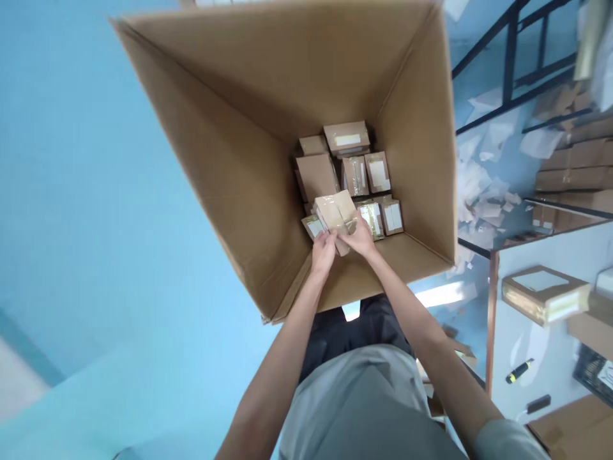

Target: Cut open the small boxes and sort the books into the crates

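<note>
A small taped cardboard box (334,209) is held inside a large open carton (230,172). My left hand (324,252) grips its lower left corner, while my right hand (360,237) has its fingers around the lower right side. Below and around it, several small brown boxes lie in the carton, such as a plain-topped box (316,176) and a box with a white label (378,172). Another labelled box (393,217) sits near the carton's right wall. My hands partly cover the held box's lower edge.
To the right, a white table (512,319) bears a taped box (546,291), a yellow-and-black cutter (520,371) and a keyboard (594,374). Beyond it are paper scraps (479,191), a dark metal frame (510,57) and stacked cardboard (575,163). Blue floor (96,191) stretches left.
</note>
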A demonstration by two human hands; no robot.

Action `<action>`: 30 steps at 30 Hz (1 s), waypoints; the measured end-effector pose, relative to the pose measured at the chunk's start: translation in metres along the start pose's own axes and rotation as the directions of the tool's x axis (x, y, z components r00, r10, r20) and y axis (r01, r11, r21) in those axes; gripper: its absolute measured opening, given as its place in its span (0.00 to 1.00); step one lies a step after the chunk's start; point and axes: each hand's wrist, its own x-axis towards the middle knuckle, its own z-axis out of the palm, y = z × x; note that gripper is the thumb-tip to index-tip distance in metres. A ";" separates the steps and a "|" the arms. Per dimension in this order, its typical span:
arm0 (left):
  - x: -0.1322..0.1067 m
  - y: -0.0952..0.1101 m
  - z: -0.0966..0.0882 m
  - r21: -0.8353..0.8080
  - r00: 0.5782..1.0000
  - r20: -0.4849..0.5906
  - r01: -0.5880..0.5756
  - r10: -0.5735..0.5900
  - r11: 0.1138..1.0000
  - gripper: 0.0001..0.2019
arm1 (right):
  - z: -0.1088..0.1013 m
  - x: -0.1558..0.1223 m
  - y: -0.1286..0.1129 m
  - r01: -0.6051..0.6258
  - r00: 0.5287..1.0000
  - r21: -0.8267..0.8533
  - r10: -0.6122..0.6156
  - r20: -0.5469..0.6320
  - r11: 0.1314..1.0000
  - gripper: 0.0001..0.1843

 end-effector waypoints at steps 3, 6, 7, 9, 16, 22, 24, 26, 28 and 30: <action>-0.072 0.042 0.004 -0.001 0.964 0.085 -0.253 0.252 0.967 0.29 | -0.046 -0.047 -0.015 0.067 0.989 0.125 -0.049 -0.136 0.990 0.70; -0.146 0.079 0.026 0.026 0.878 0.235 -0.436 0.418 0.900 0.35 | -0.101 -0.098 -0.012 0.147 0.953 0.211 -0.082 -0.292 0.966 0.77; -0.169 0.089 0.037 0.037 0.836 0.286 -0.497 0.468 0.867 0.37 | -0.120 -0.115 -0.008 0.170 0.930 0.216 -0.084 -0.357 0.961 0.78; -0.211 0.106 0.066 0.030 0.736 0.384 -0.613 0.558 0.789 0.39 | -0.160 -0.150 0.004 0.200 0.863 0.205 -0.073 -0.500 0.958 0.77; -0.320 0.134 0.201 -0.179 0.274 0.784 -0.759 0.557 0.626 0.34 | -0.289 -0.284 0.110 0.104 0.385 0.182 0.130 -0.914 0.978 0.64; -0.355 0.117 0.259 -0.221 0.072 0.911 -0.746 0.407 0.628 0.25 | -0.351 -0.403 0.234 -0.295 -0.157 0.431 0.402 -0.902 0.853 0.61; -0.351 0.112 0.262 -0.176 0.088 0.927 -0.757 0.365 0.629 0.23 | -0.363 -0.422 0.266 -0.413 -0.281 0.551 0.475 -0.834 0.725 0.60; -0.342 0.110 0.262 -0.139 0.103 0.936 -0.771 0.338 0.621 0.22 | -0.372 -0.425 0.293 -0.464 -0.351 0.641 0.537 -0.767 0.612 0.58; -0.329 0.111 0.260 -0.125 0.124 0.932 -0.774 0.341 0.621 0.21 | -0.377 -0.416 0.315 -0.460 -0.368 0.710 0.613 -0.699 0.533 0.55; -0.310 0.111 0.256 -0.103 0.181 0.915 -0.759 0.361 0.642 0.21 | -0.380 -0.402 0.334 -0.430 -0.334 0.766 0.704 -0.626 0.477 0.52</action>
